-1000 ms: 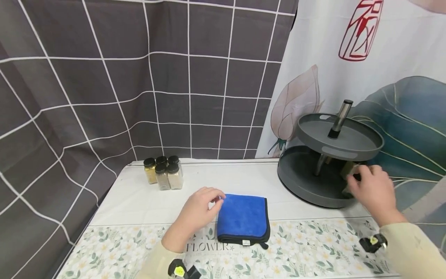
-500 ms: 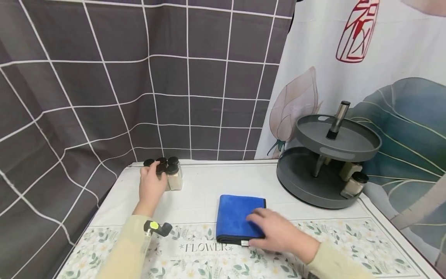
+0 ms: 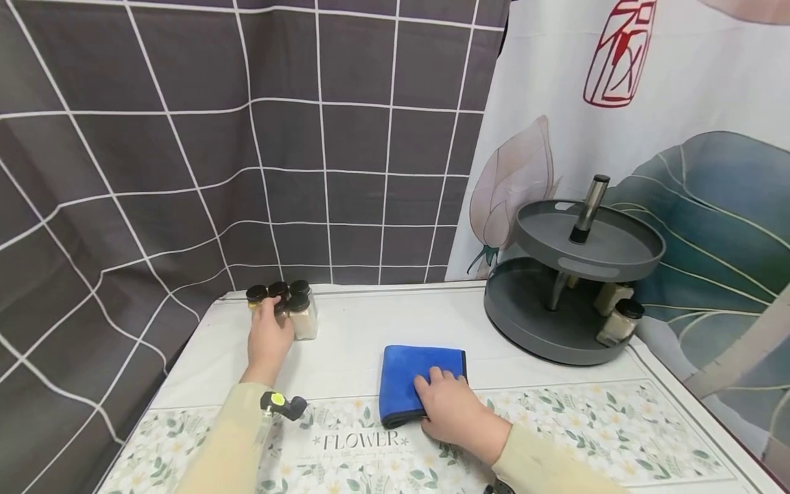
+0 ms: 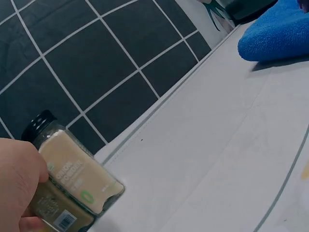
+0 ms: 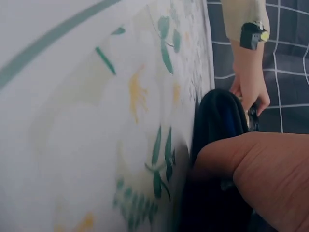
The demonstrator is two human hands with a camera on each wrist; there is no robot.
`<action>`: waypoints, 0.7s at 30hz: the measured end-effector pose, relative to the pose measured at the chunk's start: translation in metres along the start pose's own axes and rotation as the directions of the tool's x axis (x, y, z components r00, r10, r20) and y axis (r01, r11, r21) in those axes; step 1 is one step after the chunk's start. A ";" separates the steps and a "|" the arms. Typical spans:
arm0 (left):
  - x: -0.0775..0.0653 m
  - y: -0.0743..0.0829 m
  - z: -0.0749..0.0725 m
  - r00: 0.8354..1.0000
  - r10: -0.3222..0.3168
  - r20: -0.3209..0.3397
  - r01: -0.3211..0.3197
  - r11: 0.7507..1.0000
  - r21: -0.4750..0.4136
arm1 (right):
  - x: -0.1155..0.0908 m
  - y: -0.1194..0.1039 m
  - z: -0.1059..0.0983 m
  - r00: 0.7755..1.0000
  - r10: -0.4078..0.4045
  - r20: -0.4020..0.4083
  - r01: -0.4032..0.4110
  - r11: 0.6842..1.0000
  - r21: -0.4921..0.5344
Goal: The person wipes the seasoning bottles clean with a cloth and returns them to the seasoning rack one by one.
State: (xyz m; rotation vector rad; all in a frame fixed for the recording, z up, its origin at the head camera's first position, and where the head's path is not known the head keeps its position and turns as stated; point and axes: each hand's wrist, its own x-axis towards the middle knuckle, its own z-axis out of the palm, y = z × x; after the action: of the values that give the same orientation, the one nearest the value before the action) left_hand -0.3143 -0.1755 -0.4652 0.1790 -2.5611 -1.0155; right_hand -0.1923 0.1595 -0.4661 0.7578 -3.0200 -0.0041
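My left hand [image 3: 269, 343] is at the group of spice jars at the back left and grips the front one by its sides. In the left wrist view its fingers bend round that brownish spice jar [image 4: 63, 208], which bears a barcode. Pressed against it is a jar labelled onion powder [image 4: 77, 169], black-lidded. My right hand [image 3: 453, 408] rests on the right part of a folded blue towel [image 3: 407, 370], fingers over its top. From the right wrist, the thumb [image 5: 227, 154] lies along the towel's dark edge; the other fingers are hidden there.
A grey two-tier turntable rack [image 3: 524, 329] stands at the back right, with several jars on its lower tier, including a tilted black-lidded jar [image 3: 620, 321] at the rim. A grey checked curtain [image 3: 358, 137] hangs behind the table. A flowered mat [image 3: 592, 439] covers the front.
My right hand has come from the rack's lower tier, leaving a jar there, and moved left onto the towel. My left hand has gone from beside the towel to the spice jars.
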 end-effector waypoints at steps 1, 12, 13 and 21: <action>0.000 -0.001 0.000 1.000 0.004 -0.005 -0.004 1.000 0.000 | 0.002 -0.003 0.001 1.000 0.007 -0.001 -0.007 1.000 -0.008; -0.002 -0.010 -0.006 1.000 0.021 -0.015 -0.022 0.999 -0.037 | 0.009 0.005 0.006 0.992 0.035 -0.118 -0.032 0.999 0.028; -0.005 -0.010 -0.007 1.000 0.021 -0.020 -0.022 0.998 -0.053 | 0.010 0.011 0.004 0.989 0.053 -0.139 -0.040 0.995 0.095; -0.037 0.006 -0.001 0.956 0.196 -0.217 -0.227 0.965 -0.129 | 0.001 0.084 0.006 0.876 0.481 0.038 -0.179 0.251 0.951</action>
State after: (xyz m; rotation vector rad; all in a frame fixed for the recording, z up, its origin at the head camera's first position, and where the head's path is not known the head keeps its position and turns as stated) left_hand -0.2794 -0.1626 -0.4719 -0.0337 -2.2526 -1.0477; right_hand -0.2330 0.2333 -0.4713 -0.0226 -2.5368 1.8576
